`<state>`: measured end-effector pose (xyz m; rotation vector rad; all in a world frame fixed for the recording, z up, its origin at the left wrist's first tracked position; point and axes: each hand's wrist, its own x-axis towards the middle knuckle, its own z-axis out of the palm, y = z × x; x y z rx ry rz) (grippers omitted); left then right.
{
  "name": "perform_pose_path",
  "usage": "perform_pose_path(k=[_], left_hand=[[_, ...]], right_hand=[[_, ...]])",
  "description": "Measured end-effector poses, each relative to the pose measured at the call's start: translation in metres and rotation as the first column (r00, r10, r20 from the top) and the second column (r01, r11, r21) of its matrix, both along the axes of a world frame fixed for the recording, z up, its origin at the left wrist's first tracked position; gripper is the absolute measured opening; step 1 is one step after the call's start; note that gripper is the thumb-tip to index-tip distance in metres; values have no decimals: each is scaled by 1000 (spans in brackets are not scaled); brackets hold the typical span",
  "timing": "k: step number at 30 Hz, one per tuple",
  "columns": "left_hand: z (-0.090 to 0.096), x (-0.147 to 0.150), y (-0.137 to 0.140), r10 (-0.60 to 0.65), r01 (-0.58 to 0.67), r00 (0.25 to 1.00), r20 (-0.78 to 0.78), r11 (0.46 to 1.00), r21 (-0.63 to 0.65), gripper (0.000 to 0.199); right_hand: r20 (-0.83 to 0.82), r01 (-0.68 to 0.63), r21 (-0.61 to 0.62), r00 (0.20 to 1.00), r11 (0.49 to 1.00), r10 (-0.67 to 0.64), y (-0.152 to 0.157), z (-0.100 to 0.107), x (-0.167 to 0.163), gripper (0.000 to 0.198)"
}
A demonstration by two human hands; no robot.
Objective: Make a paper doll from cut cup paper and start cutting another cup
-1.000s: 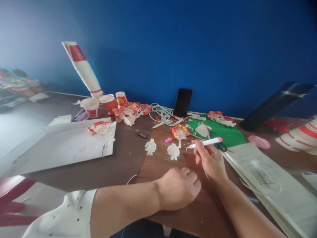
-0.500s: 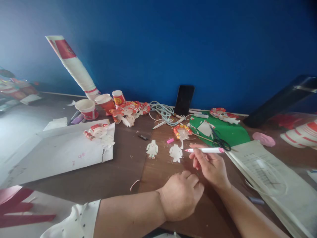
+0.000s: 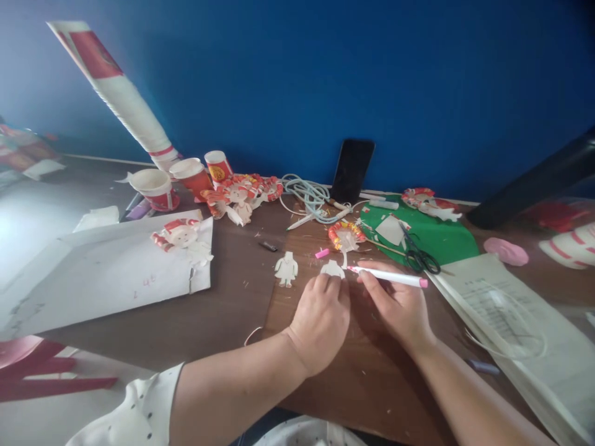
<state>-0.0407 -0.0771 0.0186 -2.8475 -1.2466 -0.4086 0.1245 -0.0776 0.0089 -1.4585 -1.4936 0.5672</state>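
My right hand (image 3: 398, 303) is closed around a white felt-tip pen (image 3: 390, 276) with a pink end. Its bare pink tip points left, close to a white paper doll cutout (image 3: 333, 267) on the brown table. The fingers of my left hand (image 3: 323, 322) are curled over the lower part of that cutout; the fingertips are hidden. A second paper doll cutout (image 3: 286, 270) lies flat to the left. Behind them are a pink pen cap (image 3: 321, 253) and a ring of red and yellow paper (image 3: 346, 236).
Black scissors (image 3: 421, 257) lie by a green sheet (image 3: 449, 238). A phone (image 3: 353, 170) leans against the blue wall beside a coiled cable (image 3: 309, 192). Paper cups (image 3: 153, 189) and a white board (image 3: 102, 269) are at left, printed papers (image 3: 506, 316) at right.
My left hand has moved up and left onto the right-hand paper cutout. The right hand keeps the felt-tip pen near the cutout. The camera view has shifted slightly.
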Motion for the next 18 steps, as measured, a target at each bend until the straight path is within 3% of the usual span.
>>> perform_pose_path(k=[7, 13, 18], left_hand=[[-1, 2, -11, -93, 92, 995, -22, 996, -19, 28], [-4, 3, -10, 2, 13, 986, -166, 996, 85, 28], [-6, 4, -8, -2, 13, 974, -225, 999, 46, 30]], right_hand=[[-18, -25, 16, 1000, 1000, 25, -1, 2, 3, 23], [-34, 16, 20, 999, 1000, -16, -5, 0, 2, 23], [-54, 59, 53, 997, 997, -56, -8, 9, -4, 27]])
